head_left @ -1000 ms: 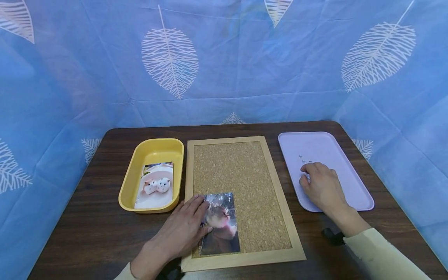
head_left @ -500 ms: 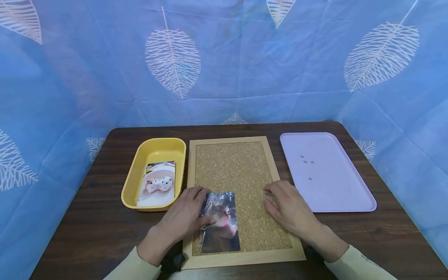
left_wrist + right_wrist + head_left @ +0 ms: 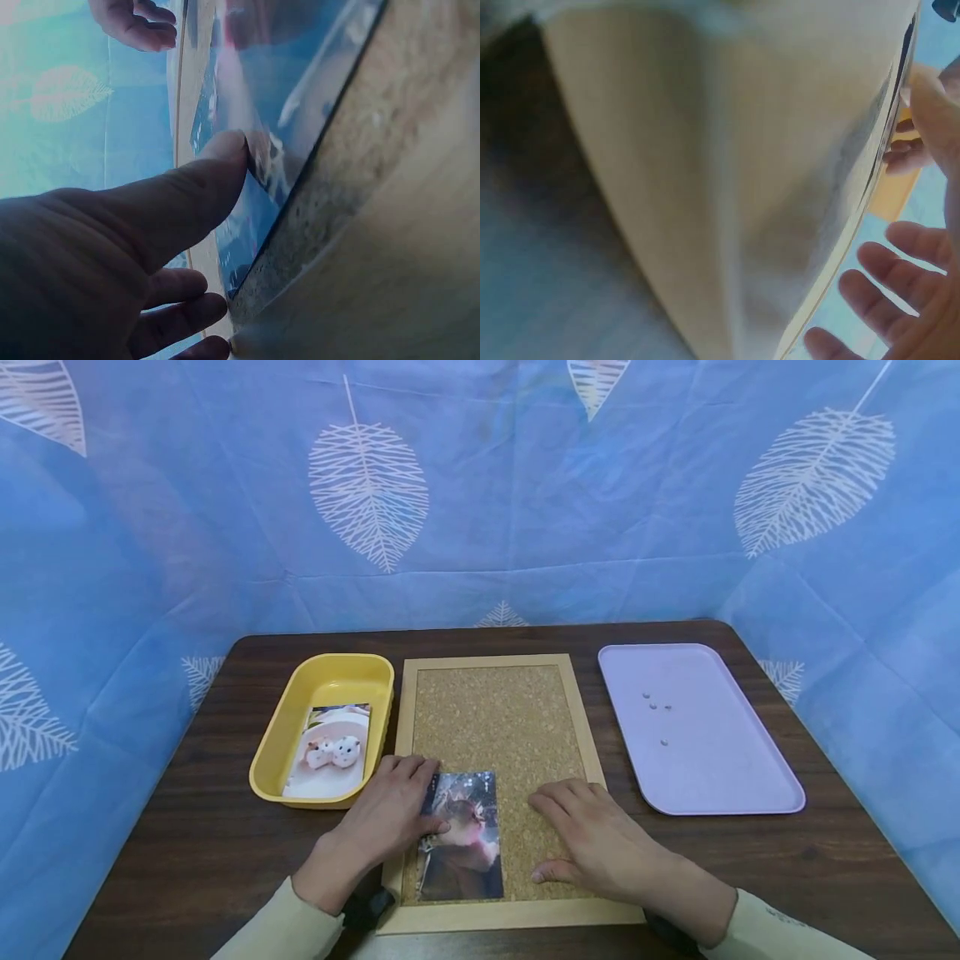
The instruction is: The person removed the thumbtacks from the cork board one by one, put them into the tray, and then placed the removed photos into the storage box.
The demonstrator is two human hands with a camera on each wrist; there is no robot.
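Observation:
A framed cork board (image 3: 504,718) lies on the dark table, and a glossy photo print (image 3: 467,852) lies on its lower left part. My left hand (image 3: 386,818) rests across the board's left edge, its thumb on the photo's left side. In the left wrist view the thumb (image 3: 199,184) touches the shiny print while the other fingers hang relaxed beyond it. My right hand (image 3: 600,839) lies over the lower right of the board, fingers extended and thumb apart. In the right wrist view its fingers (image 3: 900,277) are spread, with nothing seen between them.
A yellow bin (image 3: 262,768) stands left of the board, holding a photo (image 3: 333,756) of two small white figures. To the right, a lilac tray (image 3: 720,760) carries several tiny shiny pieces (image 3: 664,742). A blue leaf-print cloth (image 3: 555,502) hangs behind the table (image 3: 172,827).
My right hand has come from the lilac tray to the board's lower right. The board's near end and the photo have shifted slightly left. My left hand stays at the photo's left edge.

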